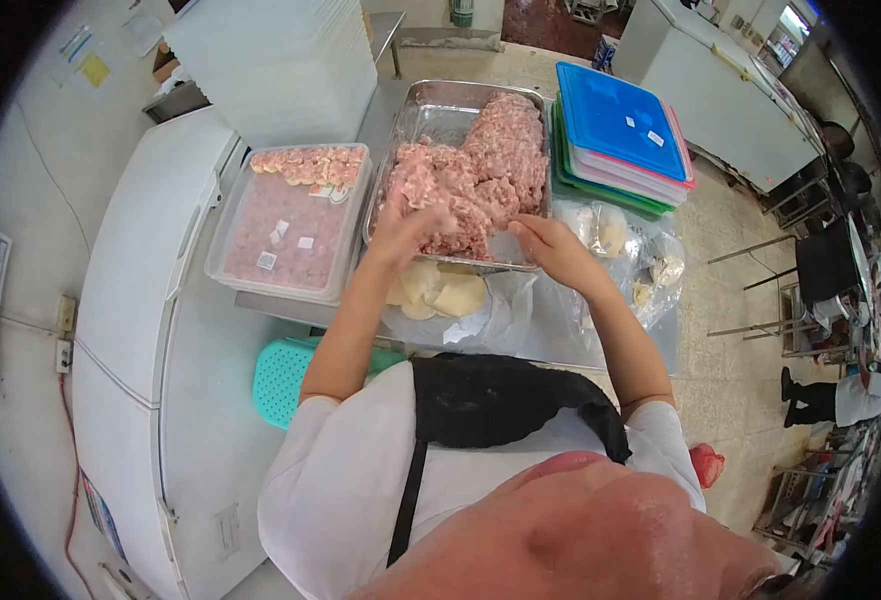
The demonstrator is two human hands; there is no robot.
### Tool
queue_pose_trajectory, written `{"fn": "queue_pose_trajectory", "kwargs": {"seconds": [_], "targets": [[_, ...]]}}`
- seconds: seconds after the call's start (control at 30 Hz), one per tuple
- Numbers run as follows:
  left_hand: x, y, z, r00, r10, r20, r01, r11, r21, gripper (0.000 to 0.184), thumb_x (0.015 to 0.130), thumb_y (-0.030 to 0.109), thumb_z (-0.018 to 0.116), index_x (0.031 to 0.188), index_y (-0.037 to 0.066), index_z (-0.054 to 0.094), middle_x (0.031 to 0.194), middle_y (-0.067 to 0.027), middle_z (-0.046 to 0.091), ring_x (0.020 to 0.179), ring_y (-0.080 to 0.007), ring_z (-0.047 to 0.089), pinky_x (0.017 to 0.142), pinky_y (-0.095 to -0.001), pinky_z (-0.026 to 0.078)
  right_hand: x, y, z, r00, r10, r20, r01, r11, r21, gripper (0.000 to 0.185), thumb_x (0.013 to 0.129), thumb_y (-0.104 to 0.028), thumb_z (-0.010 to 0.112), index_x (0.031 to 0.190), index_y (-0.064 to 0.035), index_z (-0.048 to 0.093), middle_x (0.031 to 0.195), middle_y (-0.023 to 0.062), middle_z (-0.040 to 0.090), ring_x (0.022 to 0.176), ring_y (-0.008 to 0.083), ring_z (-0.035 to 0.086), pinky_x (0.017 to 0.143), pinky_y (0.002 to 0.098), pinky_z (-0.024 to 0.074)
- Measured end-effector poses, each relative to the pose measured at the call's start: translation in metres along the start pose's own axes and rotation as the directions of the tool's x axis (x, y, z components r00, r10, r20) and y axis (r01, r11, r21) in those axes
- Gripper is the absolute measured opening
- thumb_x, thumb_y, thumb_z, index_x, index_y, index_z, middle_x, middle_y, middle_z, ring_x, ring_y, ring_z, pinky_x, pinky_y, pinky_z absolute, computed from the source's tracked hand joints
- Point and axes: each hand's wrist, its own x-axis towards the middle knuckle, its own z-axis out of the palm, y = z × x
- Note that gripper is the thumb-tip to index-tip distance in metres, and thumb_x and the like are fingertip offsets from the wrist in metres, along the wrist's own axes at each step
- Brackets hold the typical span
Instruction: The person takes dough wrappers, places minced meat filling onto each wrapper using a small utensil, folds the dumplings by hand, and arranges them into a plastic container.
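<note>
A metal tray (407, 113) holds a large mound of pink minced meat (505, 140). My left hand (410, 228) is over the near left part of the tray, against the meat; its fingers are smeared by motion, and whatever they may hold is unclear. At the near right corner of the tray, my right hand (550, 245) has its fingers drawn together close to the meat, and what is between them is hidden. Pale round dough wrappers (445, 292) lie in a pile just in front of the tray, beside crumpled clear plastic (510, 305).
Left of the tray stands a clear lidded container (285, 225) with small filled pieces along its far end. Stacked lidded boxes (625, 125) and bagged dough (610, 232) are on the right. A white freezer (150, 270) borders the left; a person (855, 398) is far right.
</note>
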Motion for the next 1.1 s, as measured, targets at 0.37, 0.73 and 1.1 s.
{"fn": "queue_pose_trajectory", "kwargs": {"seconds": [0.37, 0.73, 1.1], "targets": [[0.005, -0.022, -0.019, 0.990, -0.013, 0.141, -0.120, 0.462, 0.879, 0.059, 0.069, 0.033, 0.079, 0.117, 0.005, 0.060, 0.123, -0.0185, 0.057, 0.114, -0.0324, 0.054, 0.100, -0.0382, 0.040, -0.021, 0.014, -0.009, 0.970, -0.100, 0.222, 0.104, 0.995, -0.005, 0.031, 0.097, -0.029, 0.051, 0.109, -0.0025, 0.061, 0.066, 0.0081, 0.053, 0.064, 0.0153, 0.049, 0.062, 0.0333, 0.0440], [0.012, -0.052, -0.032, 0.976, -0.070, -0.205, 0.203, 0.628, 0.751, 0.058, 0.068, 0.031, 0.075, 0.113, -0.001, 0.060, 0.119, -0.0199, 0.060, 0.112, -0.0289, 0.056, 0.098, -0.0362, 0.042, -0.001, 0.035, 0.014, 0.904, -0.414, -0.104, 0.332, 0.835, -0.439, 0.025, 0.088, -0.024, 0.058, 0.110, -0.0125, 0.062, 0.086, 0.0110, 0.060, 0.073, 0.0333, 0.061, 0.064, 0.0435, 0.0497], [-0.026, 0.023, 0.021, 0.987, 0.160, 0.021, -0.102, 0.522, 0.847, 0.074, 0.071, 0.028, 0.076, 0.135, 0.014, 0.042, 0.136, -0.0132, 0.048, 0.118, -0.0313, 0.052, 0.093, -0.0375, 0.046, 0.004, 0.067, -0.024, 0.998, -0.060, -0.028, 0.042, 0.905, -0.424, 0.032, 0.092, -0.025, 0.054, 0.118, -0.0062, 0.061, 0.095, 0.0204, 0.066, 0.088, 0.0331, 0.064, 0.076, 0.0381, 0.0500]]}}
